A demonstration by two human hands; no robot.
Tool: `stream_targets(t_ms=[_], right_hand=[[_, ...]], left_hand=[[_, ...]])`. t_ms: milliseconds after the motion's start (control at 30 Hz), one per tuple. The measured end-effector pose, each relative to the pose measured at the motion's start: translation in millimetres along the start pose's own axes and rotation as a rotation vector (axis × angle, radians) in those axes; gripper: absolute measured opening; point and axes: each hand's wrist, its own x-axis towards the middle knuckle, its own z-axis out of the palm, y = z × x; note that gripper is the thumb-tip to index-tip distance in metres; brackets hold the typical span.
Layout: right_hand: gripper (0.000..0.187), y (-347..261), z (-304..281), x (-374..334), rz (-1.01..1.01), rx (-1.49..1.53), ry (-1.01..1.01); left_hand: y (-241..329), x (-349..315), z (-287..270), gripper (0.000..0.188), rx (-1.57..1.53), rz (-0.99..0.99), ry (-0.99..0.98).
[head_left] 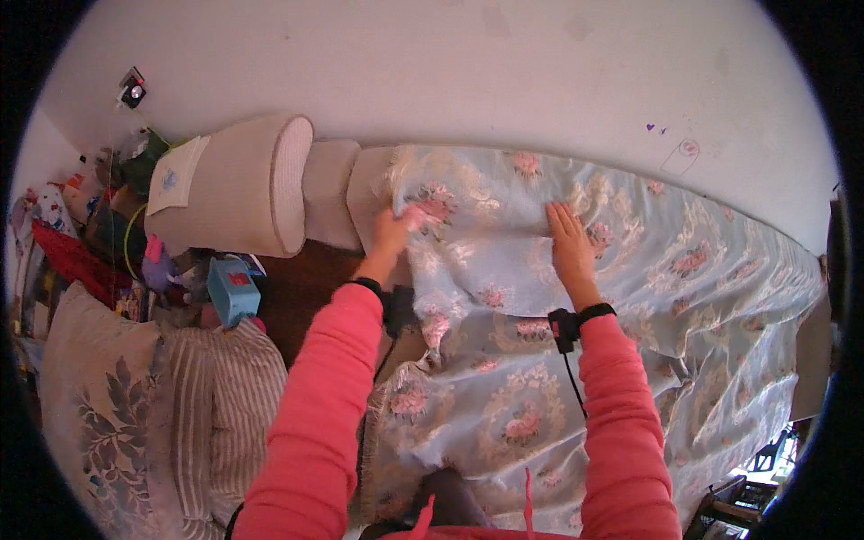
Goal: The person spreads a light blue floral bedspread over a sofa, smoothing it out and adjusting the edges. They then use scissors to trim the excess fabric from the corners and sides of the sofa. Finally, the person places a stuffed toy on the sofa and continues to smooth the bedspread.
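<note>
A pale blue floral sofa cover (504,270) with pink roses and a fringed edge lies draped and wrinkled over a long sofa against the wall. At its left edge, near the top of the backrest, my left hand (389,238) is closed on the fabric. My right hand (570,245) lies flat on the cover further right, with its fingers stretched out and nothing in them. Beside my left hand, part of the beige sofa back (364,184) shows from under the cover.
To the left stands a large beige cushion (236,189) against the wall. Below it are a blue plastic basket (234,290), toys, a striped cushion (220,387) and a leaf-patterned pillow (108,405). Dark chairs (733,508) show at lower right.
</note>
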Motion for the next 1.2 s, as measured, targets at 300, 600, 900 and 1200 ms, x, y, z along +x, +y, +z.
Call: stream_targets(t_ms=[300, 600, 900, 1200], right_hand=[[0.024, 12, -45, 146, -0.100, -0.004, 0.390], [0.039, -5, 47, 111, 0.057, -0.053, 0.243], [0.025, -9, 28, 113, 0.053, 0.044, 0.247], [0.027, -4, 40, 110, 0.026, 0.007, 0.271]], left_hand=[[105, 126, -91, 0.037, 0.249, 0.307, 0.351], [24, 145, -15, 0.029, 0.673, 0.324, 0.535], [30, 146, -37, 0.048, 0.398, 0.302, 0.315], [23, 90, -79, 0.040, 0.525, 0.470, 0.212]])
